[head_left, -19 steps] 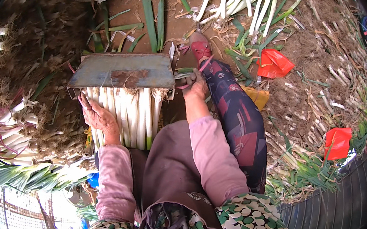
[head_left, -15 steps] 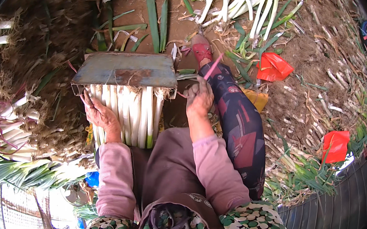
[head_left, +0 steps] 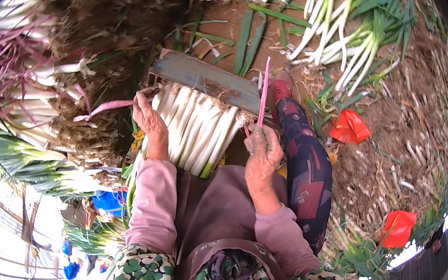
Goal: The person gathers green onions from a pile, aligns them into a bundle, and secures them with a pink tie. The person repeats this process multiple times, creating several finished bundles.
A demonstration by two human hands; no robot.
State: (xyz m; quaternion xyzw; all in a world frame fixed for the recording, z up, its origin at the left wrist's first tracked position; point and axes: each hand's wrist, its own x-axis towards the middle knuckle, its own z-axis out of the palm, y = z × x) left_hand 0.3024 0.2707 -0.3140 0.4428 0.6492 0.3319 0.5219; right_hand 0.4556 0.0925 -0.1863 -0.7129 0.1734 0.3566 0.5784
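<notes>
A row of big white-stemmed green onions [head_left: 192, 127] lies in front of me, root ends against a worn grey metal plate [head_left: 203, 77], the other ends toward my lap. At the bundle's left side my left hand [head_left: 151, 123] is closed on one end of a pink ribbon [head_left: 112, 106], whose tail hangs out to the left. My right hand [head_left: 264, 155], just right of the bundle, pinches another pink ribbon length [head_left: 264, 92] that stands straight up from the fingers. Whether both lengths join beneath the onions is hidden.
Piled onions with dense brown roots [head_left: 114, 31] fill the left, beside purple strips [head_left: 9, 66]. Loose green onions [head_left: 337, 33] lie at the far right. Two red plastic scraps [head_left: 350, 127] rest on the root-littered ground. My right leg [head_left: 310, 167] stretches out beside the bundle.
My left hand has drawn its ribbon end out to the left of the bundle. My right hand's ribbon now points straight up instead of slanting. The whole view has swung, shifting the plate rightward.
</notes>
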